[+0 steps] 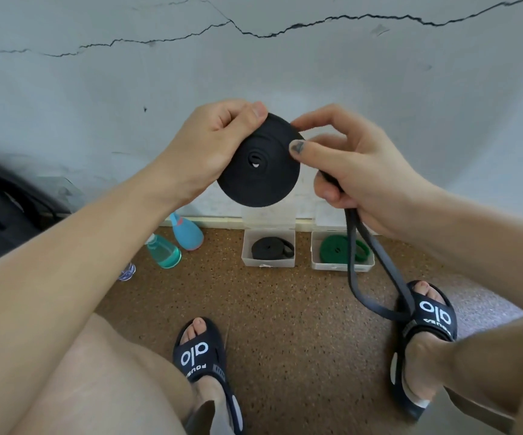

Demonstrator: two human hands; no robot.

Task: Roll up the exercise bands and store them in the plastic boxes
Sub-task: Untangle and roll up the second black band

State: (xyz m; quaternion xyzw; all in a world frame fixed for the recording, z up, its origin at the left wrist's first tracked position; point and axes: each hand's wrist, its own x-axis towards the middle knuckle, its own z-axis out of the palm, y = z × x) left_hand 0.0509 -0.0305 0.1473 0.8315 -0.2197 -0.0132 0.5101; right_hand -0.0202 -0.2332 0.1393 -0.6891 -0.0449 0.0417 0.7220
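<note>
**Black band nearly coiled, tail still hanging**

Your left hand (213, 146) grips the black band coil (258, 160) from its 9 o'clock side, thumb curled over the top edge at about 12 o'clock and palm against the flat face. Your right hand (351, 164) meets the coil at 3 o'clock: thumb pressed on the face, forefinger hooked over the rim, the lower fingers curled round the loose tail (376, 271) of the same band. That tail drops from your right fist as a long loop toward 5 o'clock and reaches your right sandal (426, 321).

On the speckled brown floor (285, 324), against the cracked wall (253, 64), stand two open plastic boxes. The left box (268, 262), at 6 o'clock below the coil, holds a rolled black band (271, 248). The right box (341, 265), just beside it, holds a rolled green band (335, 248), partly crossed by the hanging tail.

At 8 o'clock from the coil lie a teal bottle (164, 252) and a blue bottle (188, 232); a dark bag (5, 211) sits at the far left edge. Your left sandal (200, 353) is at bottom centre.
</note>
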